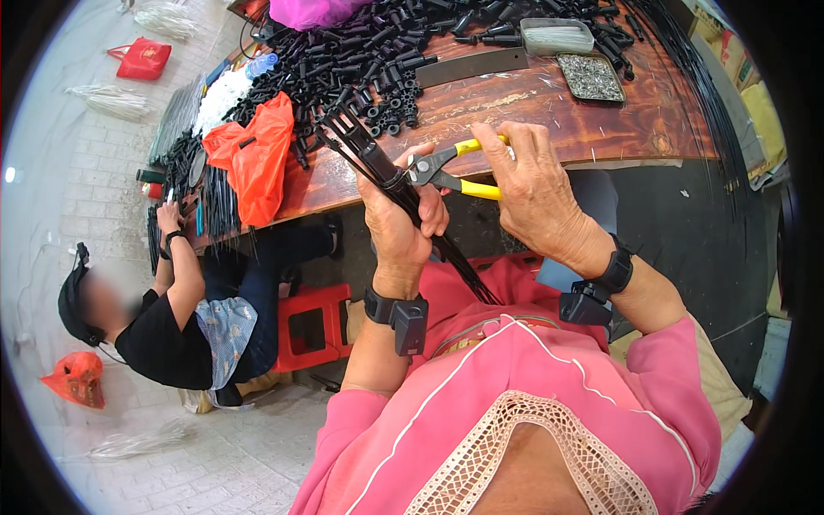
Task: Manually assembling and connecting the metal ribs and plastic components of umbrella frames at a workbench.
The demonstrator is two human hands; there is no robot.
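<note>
My left hand (396, 225) is wrapped around a bundle of thin black rods (371, 157). Black tube-shaped ends fan out at its top, and the lower part slants down toward my lap. A tie seems to circle the bundle just above my fingers. In my right hand (541, 193) is a pair of pliers (442, 167) with yellow handles spread apart. Its dark jaws touch or nearly touch the bundle beside my left fingers. What lies between the jaws is too small to make out.
Many black tube pieces (360, 60) cover the wooden table (481, 112). A clear box (558, 36), a tray of small metal bits (592, 77), a flat metal strip (472, 67) and an orange bag (262, 159) lie there. At left a co-worker (167, 343) sits near a red stool (313, 326).
</note>
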